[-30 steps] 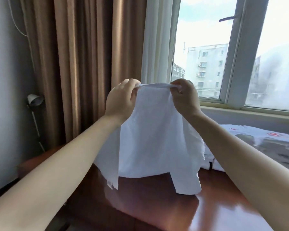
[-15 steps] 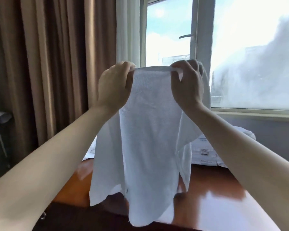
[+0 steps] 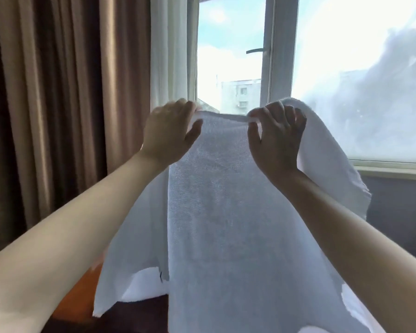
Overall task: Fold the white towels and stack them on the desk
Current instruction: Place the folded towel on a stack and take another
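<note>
Since the picture of half a second ago, the towel (image 3: 226,224) has opened wider: its right part now flares out past the right wrist, and its lower hem, which was then visible, now runs out of the bottom of the picture. Both hands are a little lower in the view, and a building (image 3: 240,94) shows again through the window (image 3: 231,63). In the head view, the towel is held up in the air before the window and hangs down in front of the person. The left hand (image 3: 171,131) holds the top edge at its left end. Its fingertips are curled over the hem and somewhat blurred, and its thumb lies on the near face of the cloth. The right hand (image 3: 276,135) pinches the same edge between thumb and forefinger, with the other fingers curled. More of the towel is draped over the back of this hand and falls to the right. Between the two hands the edge is drawn nearly straight. Below the left flap of the towel, a corner of the wooden counter (image 3: 79,299) shows. I cannot tell if the cloth touches it. A brown curtain (image 3: 58,92) and a white curtain (image 3: 171,56) hang at the left of the window, and a window handle (image 3: 255,51) is on the frame.
</note>
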A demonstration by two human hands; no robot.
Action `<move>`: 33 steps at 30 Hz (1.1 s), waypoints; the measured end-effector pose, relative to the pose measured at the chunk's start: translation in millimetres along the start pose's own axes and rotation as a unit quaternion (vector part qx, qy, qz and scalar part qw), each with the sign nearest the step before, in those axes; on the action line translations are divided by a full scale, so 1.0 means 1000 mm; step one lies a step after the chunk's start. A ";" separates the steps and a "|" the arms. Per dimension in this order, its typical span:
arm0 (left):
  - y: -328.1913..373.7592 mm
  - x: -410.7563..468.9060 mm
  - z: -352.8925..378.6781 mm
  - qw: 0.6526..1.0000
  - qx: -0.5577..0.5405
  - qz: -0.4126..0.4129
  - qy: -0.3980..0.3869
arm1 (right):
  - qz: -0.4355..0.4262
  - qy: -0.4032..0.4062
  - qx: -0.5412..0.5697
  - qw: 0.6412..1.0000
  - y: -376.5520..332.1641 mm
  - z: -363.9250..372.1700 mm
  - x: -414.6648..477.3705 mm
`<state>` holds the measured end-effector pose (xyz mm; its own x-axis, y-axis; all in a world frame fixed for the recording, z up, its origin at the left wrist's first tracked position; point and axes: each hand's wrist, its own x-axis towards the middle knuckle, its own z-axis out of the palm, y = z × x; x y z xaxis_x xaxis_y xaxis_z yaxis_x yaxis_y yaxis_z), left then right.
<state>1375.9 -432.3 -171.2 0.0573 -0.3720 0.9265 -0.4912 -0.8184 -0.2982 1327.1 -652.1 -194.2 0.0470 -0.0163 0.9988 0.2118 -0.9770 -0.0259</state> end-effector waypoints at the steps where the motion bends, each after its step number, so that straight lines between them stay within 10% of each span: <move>1: 0.002 -0.013 0.018 1.000 -0.007 0.008 -0.028 | -0.004 -0.026 -0.003 1.000 0.011 0.010 -0.017; 11: 0.076 -0.164 0.135 0.948 -0.132 -0.079 -0.280 | 0.116 -0.332 0.005 0.936 0.075 0.054 -0.194; 18: 0.126 -0.245 0.130 0.827 -0.160 -0.130 -0.524 | 0.198 -0.520 0.014 0.831 0.060 0.030 -0.275; 33: 0.222 -0.239 0.135 0.813 -0.239 -0.108 -0.520 | 0.196 -0.551 -0.008 0.811 0.138 -0.033 -0.293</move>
<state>1371.0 -583.9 -490.3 0.7688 -0.6148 0.1758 -0.6394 -0.7426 0.1993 1310.2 -789.3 -488.7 0.9540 -0.1345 0.2681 -0.0424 -0.9454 -0.3232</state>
